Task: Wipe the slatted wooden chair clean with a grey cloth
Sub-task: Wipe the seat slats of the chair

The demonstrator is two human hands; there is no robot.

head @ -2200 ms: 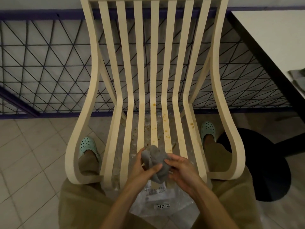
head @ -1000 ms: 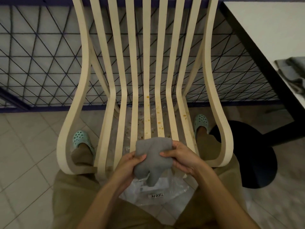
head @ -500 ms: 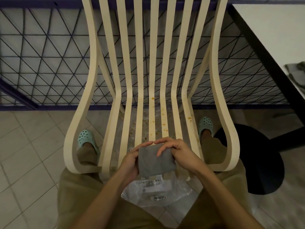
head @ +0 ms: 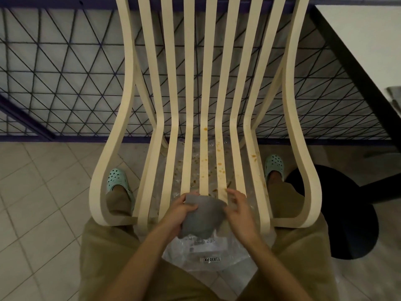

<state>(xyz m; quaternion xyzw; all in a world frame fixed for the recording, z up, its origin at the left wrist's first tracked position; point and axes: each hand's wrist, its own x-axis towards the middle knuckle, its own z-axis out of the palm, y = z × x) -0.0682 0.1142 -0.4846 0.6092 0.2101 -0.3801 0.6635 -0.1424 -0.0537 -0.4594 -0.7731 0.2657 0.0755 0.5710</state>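
Observation:
A pale slatted wooden chair [head: 188, 118] stands in front of me, its seat slats speckled with orange-brown stains [head: 219, 164] around the middle and right. A folded grey cloth [head: 201, 218] hangs over the front edge of the seat. My left hand [head: 176, 213] grips the cloth's left side, thumb on top. Beside the cloth's right edge is my right hand [head: 237, 210], its fingers loosely spread; I cannot tell if it touches the cloth.
A clear plastic bag with a label [head: 208, 255] lies on the tiled floor under the seat. Behind the chair runs a dark wire mesh fence [head: 65, 83]. A white table [head: 368, 40] with a black round base [head: 347, 213] stands at the right. My feet in green clogs [head: 117, 179] flank the seat.
My right hand has let go of the cloth's top edge and drawn off to its right side. The cloth now sits in my left hand alone, slightly more opened out.

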